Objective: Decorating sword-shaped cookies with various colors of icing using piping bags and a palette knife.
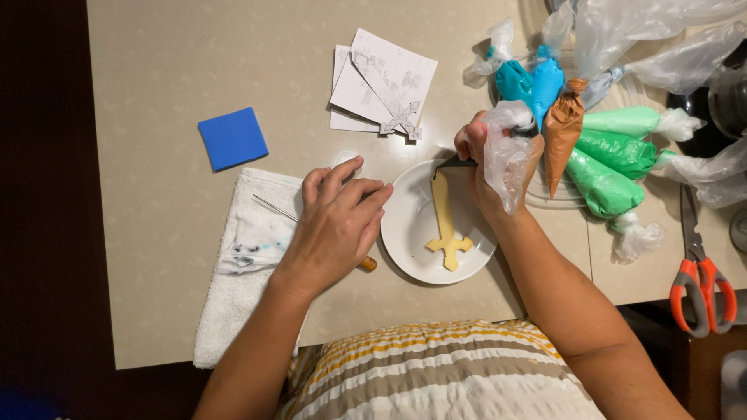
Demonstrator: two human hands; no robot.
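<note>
The right hand (498, 159) squeezes one piping bag (506, 152) over one sword cookie (445, 218) on one plate (405, 241); the left hand (338, 225) lies flat, fingers together, beside it.

Paper sheets (381, 78): white, printed, overlapping, fanned at desk (156, 62) top centre | paper cut-out (401, 120): small, cross-shaped, lying on the sheets' lower edge | piping bags (607, 148): clear plastic cones, filled teal, blue, brown, green, clustered upper right | screens, signs: none visible

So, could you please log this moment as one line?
right hand: squeezing piping bag over sword-shaped cookie | white plate: holds cookie | left hand: resting by plate
</note>
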